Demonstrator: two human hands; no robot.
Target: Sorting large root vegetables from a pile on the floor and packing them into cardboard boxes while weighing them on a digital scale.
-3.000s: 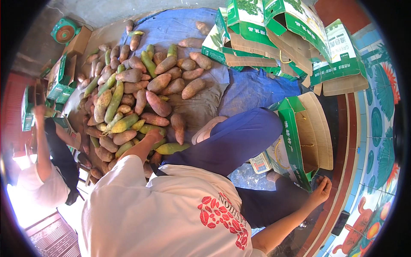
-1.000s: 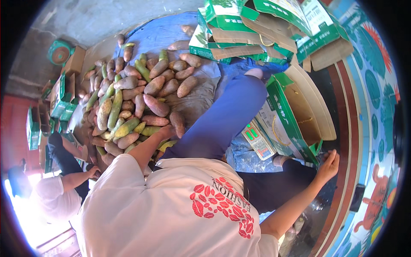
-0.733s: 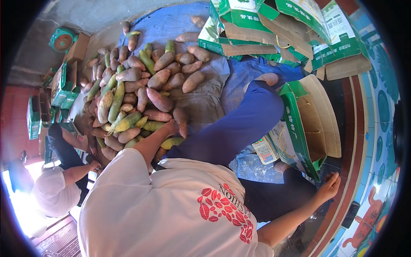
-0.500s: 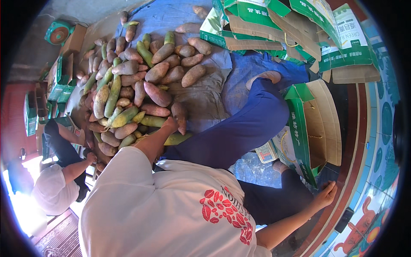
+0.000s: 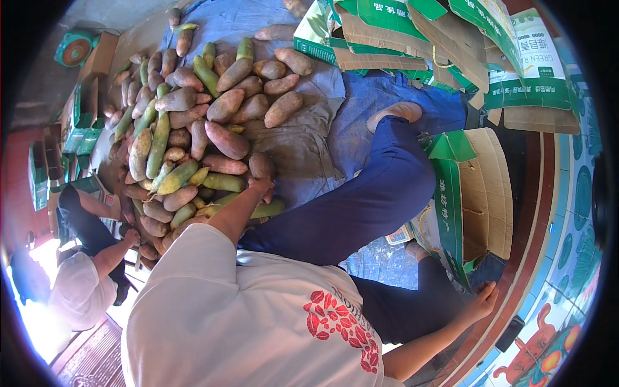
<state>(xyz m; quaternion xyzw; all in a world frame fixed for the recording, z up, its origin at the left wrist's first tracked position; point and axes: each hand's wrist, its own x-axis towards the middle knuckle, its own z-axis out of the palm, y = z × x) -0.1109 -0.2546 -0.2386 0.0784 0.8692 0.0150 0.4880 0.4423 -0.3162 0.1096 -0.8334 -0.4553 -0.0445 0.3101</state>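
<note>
My left hand (image 5: pixel 260 186) is closed on the near end of a muddy reddish-brown radish (image 5: pixel 261 166) at the right edge of a large heap. Green radishes (image 5: pixel 158 145) and dirt-covered reddish ones lie beside it, some partly hidden by my forearm. Out on the right, my right hand (image 5: pixel 482 303) hangs with its fingers curled together, and nothing shows in them. Just beyond that hand, an open green-and-white cardboard box (image 5: pixel 487 206) lies with its brown inside showing. A plump pink radish (image 5: pixel 227 140) rests a little beyond my left hand.
Blue sheeting (image 5: pixel 361 103) spreads under the heap. Folded green boxes (image 5: pixel 387 39) are piled at the far right. A co-worker in a white top (image 5: pixel 87 287) sits at the left. Beyond stand a green round fan (image 5: pixel 74 49) and more boxes (image 5: pixel 80 129). Patterned tiles (image 5: pixel 574 213) edge the right.
My left hand has shifted right relative to the heap and now covers the radish's near end, which lay in sight before. The whole view has tilted slightly. My right hand stays much the same.
</note>
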